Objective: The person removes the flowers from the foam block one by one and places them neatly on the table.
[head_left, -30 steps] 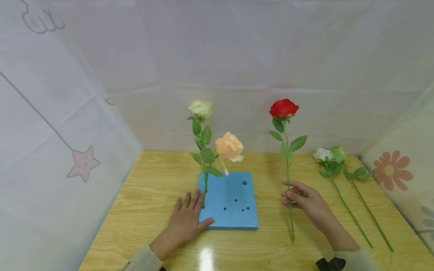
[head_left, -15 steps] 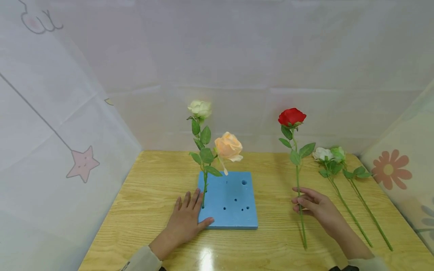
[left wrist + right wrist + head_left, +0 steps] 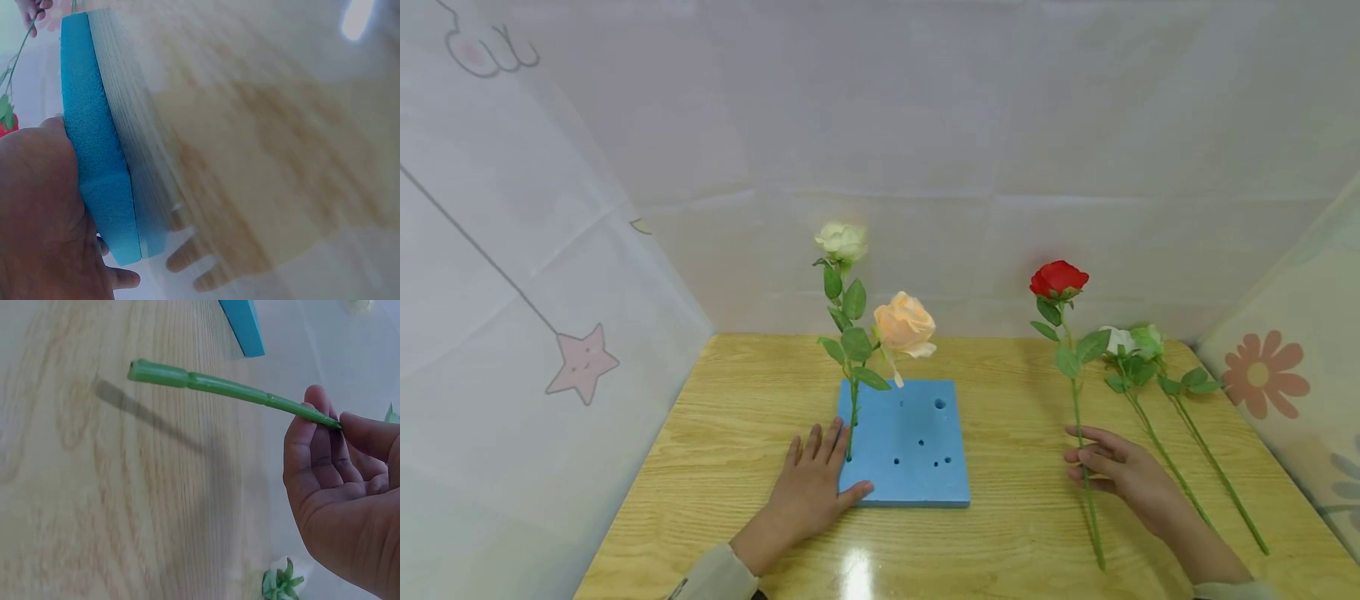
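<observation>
My right hand [image 3: 1123, 471] pinches the green stem [image 3: 231, 389] of a red rose [image 3: 1059, 280] between thumb and fingers; the bloom points up and away, and the stem's lower end hangs over the table. My left hand [image 3: 812, 487] lies with spread, straight fingers on the left edge of a blue foam block [image 3: 917, 487]. Also in the left wrist view, that palm leans against the side of the block [image 3: 94, 112]. A cream-white rose [image 3: 842, 242] and a peach rose [image 3: 906, 325] stand in holes near the block's left side.
On the right of the wooden table [image 3: 1000, 542] lie a white rose [image 3: 1118, 340] and a greenish rose [image 3: 1147, 342], stems toward the front. Several holes dot the block's right part. Pale printed cloth [image 3: 925, 125] encloses the back and sides.
My right hand has moved right and toward the front, carrying the red rose, which is lower now and overlaps the lying white rose's leaves. My left hand stays on the block.
</observation>
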Available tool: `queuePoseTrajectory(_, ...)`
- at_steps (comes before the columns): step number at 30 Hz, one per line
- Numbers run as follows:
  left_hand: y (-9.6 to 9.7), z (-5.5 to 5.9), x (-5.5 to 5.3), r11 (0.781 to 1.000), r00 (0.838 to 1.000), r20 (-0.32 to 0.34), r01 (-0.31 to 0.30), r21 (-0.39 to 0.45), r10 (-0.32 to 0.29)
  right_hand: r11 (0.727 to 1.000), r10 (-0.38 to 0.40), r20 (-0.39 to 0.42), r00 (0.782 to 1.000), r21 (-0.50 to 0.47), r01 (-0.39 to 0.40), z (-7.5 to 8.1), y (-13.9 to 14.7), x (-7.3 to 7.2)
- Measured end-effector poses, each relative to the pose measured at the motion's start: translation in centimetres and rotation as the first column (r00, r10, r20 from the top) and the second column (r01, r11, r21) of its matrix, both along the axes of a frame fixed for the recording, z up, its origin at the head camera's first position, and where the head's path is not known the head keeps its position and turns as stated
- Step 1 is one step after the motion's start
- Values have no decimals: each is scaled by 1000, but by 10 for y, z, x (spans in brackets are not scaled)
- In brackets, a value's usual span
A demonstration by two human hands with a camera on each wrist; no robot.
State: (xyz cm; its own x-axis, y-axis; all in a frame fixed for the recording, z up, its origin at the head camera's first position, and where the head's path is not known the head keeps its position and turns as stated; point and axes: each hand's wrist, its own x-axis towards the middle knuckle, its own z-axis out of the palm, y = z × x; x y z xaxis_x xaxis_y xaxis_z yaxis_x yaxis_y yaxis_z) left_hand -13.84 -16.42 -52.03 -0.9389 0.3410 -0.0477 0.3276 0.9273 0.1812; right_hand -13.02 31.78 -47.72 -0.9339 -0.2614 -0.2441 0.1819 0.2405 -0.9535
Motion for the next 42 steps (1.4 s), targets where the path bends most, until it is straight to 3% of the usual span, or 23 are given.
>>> queuePoseTrajectory(6,0,0,-1,1000,1000,2,-1,2,1,1000,17,30,999,16,-18,-7,11,-1)
queuePoseTrajectory(15,0,-1,-1,1000,1000,7,-2,-6,2,996,85,30,996,-34,-84,-17,37,-2)
queuePoseTrajectory(26,1,0,0,1000,1000,11,-6,2,6,987,142,124,982,-88,-131,-29,72,-7)
queuePoseTrajectory(34,1,1,0,1000,1000,11,-10,6,10,984,134,173,976,-137,-111,-36,88,-9)
queuePoseTrajectory(42,2,2,1,1000,1000,16,-9,21,9,991,107,230,967,-97,-86,-37,98,-11)
